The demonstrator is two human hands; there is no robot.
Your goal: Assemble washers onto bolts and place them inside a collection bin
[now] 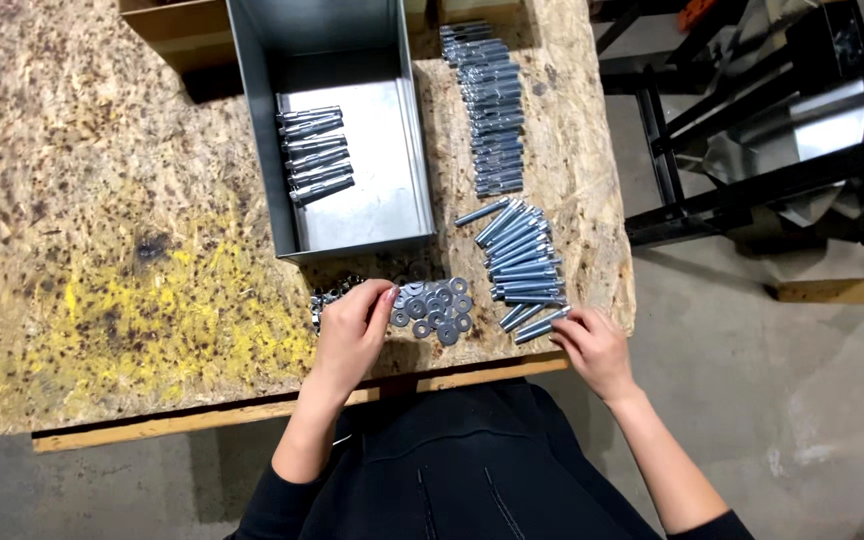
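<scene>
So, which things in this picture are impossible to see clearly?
Head view only:
- Small parts under the left hand: the hand covers most of them.
- Right hand fingertips on a bolt: grip too small to tell.
- Metal tray: far end cut off by the top edge.
- Washers: count too small.

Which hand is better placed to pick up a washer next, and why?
Probably the left hand: its fingertips rest at the edge of the washers. The right hand is farther off, touching a bolt.
</scene>
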